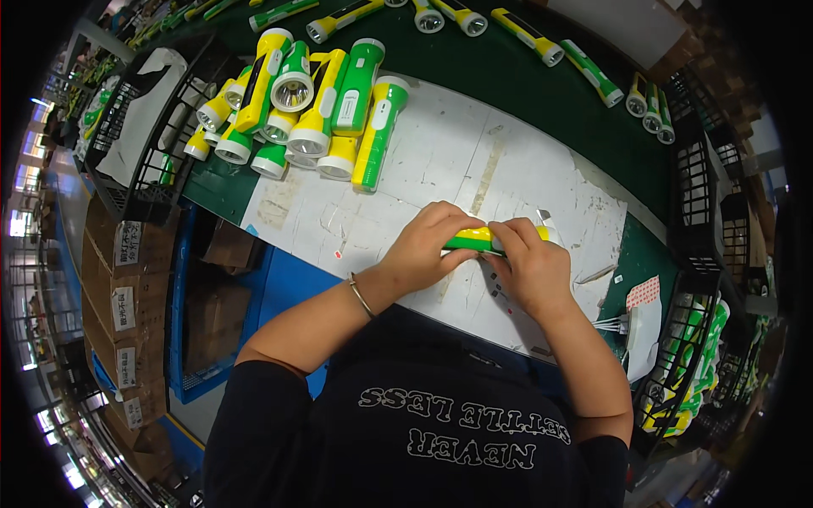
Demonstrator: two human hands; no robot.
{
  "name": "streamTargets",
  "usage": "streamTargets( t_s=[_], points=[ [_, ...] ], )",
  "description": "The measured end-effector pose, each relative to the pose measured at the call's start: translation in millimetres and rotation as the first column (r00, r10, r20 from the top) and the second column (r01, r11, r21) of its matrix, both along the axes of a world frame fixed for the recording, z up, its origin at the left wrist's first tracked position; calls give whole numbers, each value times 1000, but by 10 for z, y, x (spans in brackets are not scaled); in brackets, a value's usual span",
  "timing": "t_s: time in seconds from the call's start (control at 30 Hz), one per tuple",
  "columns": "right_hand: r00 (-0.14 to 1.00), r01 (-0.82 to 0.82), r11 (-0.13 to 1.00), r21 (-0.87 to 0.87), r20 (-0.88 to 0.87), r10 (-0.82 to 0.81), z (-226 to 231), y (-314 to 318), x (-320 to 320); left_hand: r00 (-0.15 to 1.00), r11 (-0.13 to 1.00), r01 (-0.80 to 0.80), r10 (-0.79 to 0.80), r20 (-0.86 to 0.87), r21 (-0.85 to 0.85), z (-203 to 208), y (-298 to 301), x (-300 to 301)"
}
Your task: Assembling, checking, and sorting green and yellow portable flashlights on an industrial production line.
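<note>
Between my two hands, just above the white work surface (440,152), lies a yellow and green flashlight (471,240), held sideways. My left hand (426,247) grips its left end, thumb below and fingers over the top. Around its right part my right hand (533,264) is closed, and a bit of yellow shows past the fingers. Much of the flashlight is hidden by my fingers. A pile of yellow and green flashlights (318,97) with white heads stands beyond my left hand; one yellow and green flashlight (380,135) leans at its right edge.
More flashlights (525,37) lie along the green bench (474,63) at the back. Black plastic crates (165,140) flank the bench, and the lower right crate (677,372) holds flashlights. Cardboard boxes (127,296) stand at left. White cables (611,324) lie at the right edge.
</note>
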State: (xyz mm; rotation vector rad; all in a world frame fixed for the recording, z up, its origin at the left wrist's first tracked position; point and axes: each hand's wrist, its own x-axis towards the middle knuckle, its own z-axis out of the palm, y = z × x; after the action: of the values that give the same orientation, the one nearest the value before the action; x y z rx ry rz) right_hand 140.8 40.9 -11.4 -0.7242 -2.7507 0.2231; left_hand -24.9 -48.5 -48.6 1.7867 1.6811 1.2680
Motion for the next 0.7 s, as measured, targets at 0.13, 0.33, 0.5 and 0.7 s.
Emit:
streamTargets(
  t_s=[0.13, 0.33, 0.5, 0.7],
  points=[
    [999, -28, 1000, -1, -25, 28, -2, -30, 7, 999, 998, -33, 34, -11, 60, -41, -20, 42],
    [998, -33, 998, 57, -52, 36, 13, 24, 11, 1000, 998, -16, 17, -16, 56, -64, -2, 23],
    [993, 116, 993, -9, 8, -116, 89, 57, 271, 998, 997, -20, 24, -55, 76, -42, -57, 59],
    [986, 149, 987, -60, 83, -143, 52, 180, 506, 990, 993, -32, 47, -131, 113, -24, -45, 65]
  ],
)
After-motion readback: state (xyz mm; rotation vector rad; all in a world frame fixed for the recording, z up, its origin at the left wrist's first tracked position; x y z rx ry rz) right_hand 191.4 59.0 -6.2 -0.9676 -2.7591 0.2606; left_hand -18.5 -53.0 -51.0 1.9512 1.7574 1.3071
